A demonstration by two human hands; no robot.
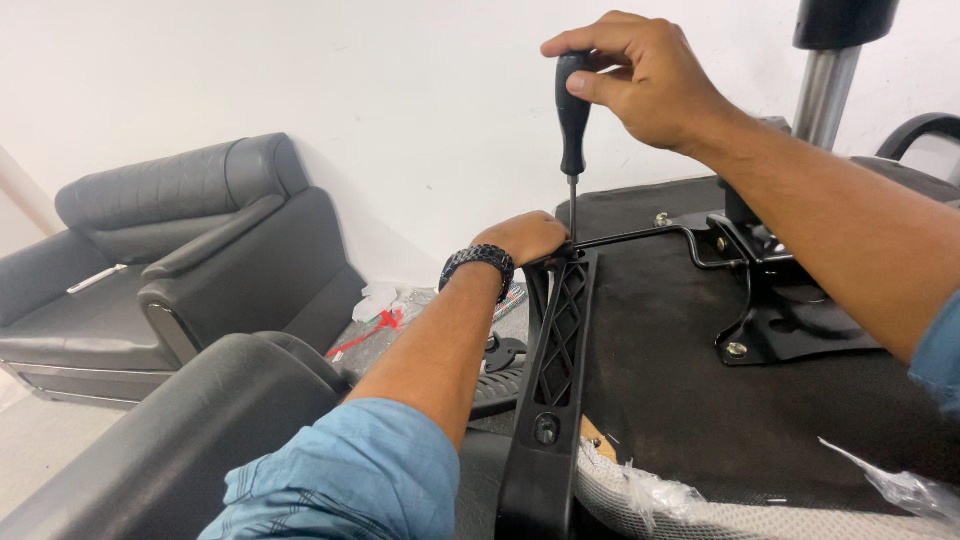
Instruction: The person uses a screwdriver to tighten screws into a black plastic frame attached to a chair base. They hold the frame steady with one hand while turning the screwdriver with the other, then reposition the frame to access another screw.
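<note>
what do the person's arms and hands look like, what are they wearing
Both arms wear light blue woven fabric sleeves pushed up toward the elbow, leaving the forearms bare. The left sleeve is creased and bunched; only a corner of the right sleeve shows. The left hand has a dark beaded wristband at the wrist. The right hand is bare, with no ring or glove visible.

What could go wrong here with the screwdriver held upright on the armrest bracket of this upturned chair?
1. The right hand grips only the top of the screwdriver; the tip could slip off and jab the left hand beside it.
2. The armrest bracket is steadied by that one hand only, so it may shift under pressure.
3. The plastic wrap near the seat underside could snag.
</note>
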